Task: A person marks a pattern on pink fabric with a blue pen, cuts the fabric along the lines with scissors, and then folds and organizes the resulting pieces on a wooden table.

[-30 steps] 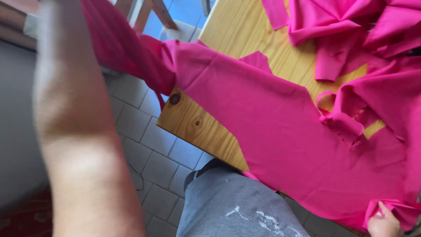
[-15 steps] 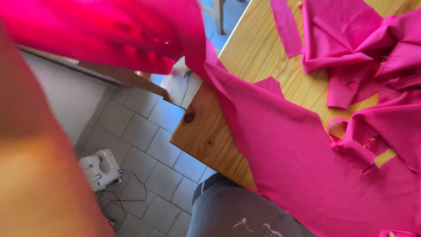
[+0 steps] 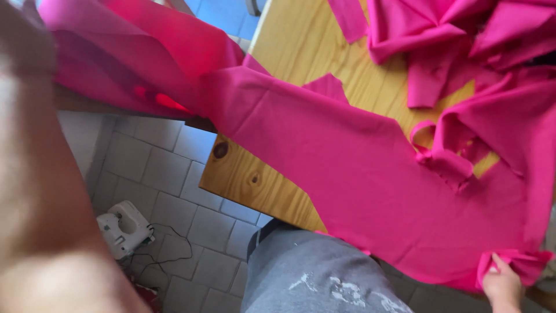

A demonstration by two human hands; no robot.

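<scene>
On the wooden counter (image 3: pixel 289 52) lies a big pink cloth (image 3: pixel 359 174). It is bright pink and smooth, with a few soft folds. It spreads across the counter and hangs over the near edge. One end goes up to the top left, where it is lifted high and looks blurry.

Down at the bottom right, the right hand (image 3: pixel 503 285) is at the corner of the cloth. Its fingers (image 3: pixel 497 264) are pinched on the bunched pink edge there.

The left arm (image 3: pixel 40 203) is very close and blurry on the left side. Its hand is hidden by the lifted cloth, so I cannot tell what those fingers do.

More pink cloth pieces (image 3: pixel 457 40) lie in a heap at the top right of the counter, beside the big one. A thin pink strip (image 3: pixel 348 18) lies near them.

Below, on the grey tile floor (image 3: pixel 168 174), sits a small white sewing machine (image 3: pixel 123 227) with a black cord (image 3: pixel 174 249). Grey trousers (image 3: pixel 318 278) show at the bottom.
</scene>
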